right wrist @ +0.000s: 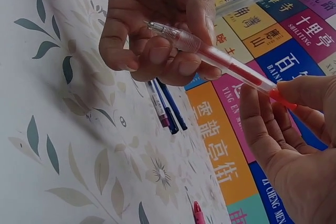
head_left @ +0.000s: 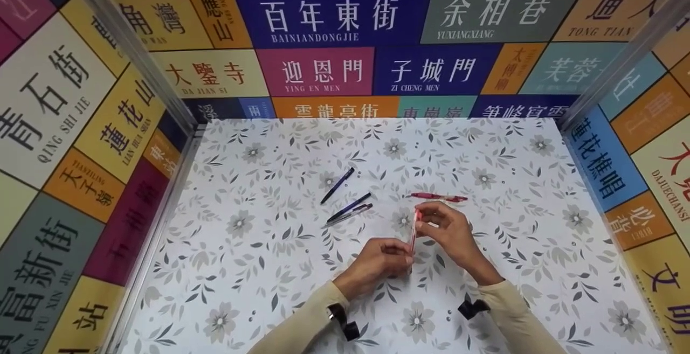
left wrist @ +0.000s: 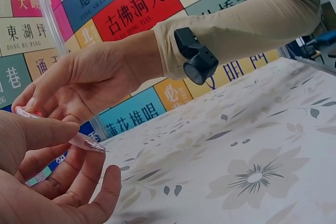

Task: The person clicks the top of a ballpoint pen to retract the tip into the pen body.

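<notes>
Between my two hands is a clear-barrelled ballpoint pen (head_left: 413, 234) with a red refill and a red rear end. My left hand (head_left: 380, 261) pinches its front half between thumb and fingers. At the red end, the thumb and fingers of my right hand (head_left: 450, 233) grip it. The right wrist view shows the pen (right wrist: 231, 65) slanting across, its metal tip bare beyond the left fingers. In the left wrist view the same pen (left wrist: 86, 141) is partly covered by the left thumb. A red pen (head_left: 439, 198) lies on the table just beyond my right hand.
Left of centre on the flower-patterned table (head_left: 280, 300) lie a dark blue pen (head_left: 338, 185), a second dark blue pen (head_left: 347, 208) and a clear pen (head_left: 353, 213) close beside it. Panels with street names (head_left: 334, 14) wall the table's back and sides.
</notes>
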Demonstrator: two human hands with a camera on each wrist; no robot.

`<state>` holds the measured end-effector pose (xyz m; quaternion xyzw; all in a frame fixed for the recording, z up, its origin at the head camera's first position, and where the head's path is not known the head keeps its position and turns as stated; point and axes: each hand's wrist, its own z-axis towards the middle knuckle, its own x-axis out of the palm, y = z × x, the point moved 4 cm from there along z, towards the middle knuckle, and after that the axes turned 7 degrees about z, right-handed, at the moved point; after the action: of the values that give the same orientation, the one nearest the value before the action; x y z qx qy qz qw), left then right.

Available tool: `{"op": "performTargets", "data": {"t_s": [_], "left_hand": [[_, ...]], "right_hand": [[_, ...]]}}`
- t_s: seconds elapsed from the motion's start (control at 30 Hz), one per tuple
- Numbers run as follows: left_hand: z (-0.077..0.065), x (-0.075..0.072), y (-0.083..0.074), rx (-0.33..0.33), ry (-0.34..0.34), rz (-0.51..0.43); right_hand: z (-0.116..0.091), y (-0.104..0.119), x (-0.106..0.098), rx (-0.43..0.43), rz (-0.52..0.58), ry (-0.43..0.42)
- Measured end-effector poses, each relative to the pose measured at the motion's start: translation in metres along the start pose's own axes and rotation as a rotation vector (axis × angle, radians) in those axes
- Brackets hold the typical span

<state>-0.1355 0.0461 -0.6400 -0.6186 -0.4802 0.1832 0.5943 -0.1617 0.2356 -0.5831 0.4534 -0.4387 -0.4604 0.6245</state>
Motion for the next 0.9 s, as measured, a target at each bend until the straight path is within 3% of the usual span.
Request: {"op": "performTargets", "data": {"t_s": [0.3,0.47,0.73,0.9], "left_hand": [[0.001,-0.001,-0.010,0.025,0.008,0.079],[0.004,-0.003,-0.018,0.090,-0.006,0.213],[0.008,-0.008,-0.028,0.131,-0.078,0.462],[0.011,-0.013,-0.036,0.202,-0.124,0.643]], "right_hand": [[-0.001,0.004,-0.002,-0.032,0.025,-0.009],[-0.003,0.004,-0.005,-0.018,0.019,-0.044],[-0.005,0.008,-0.010,-0.035,0.052,-0.036],[-0.008,0.010,-0.018,-0.056,-0.048,-0.041]]}}
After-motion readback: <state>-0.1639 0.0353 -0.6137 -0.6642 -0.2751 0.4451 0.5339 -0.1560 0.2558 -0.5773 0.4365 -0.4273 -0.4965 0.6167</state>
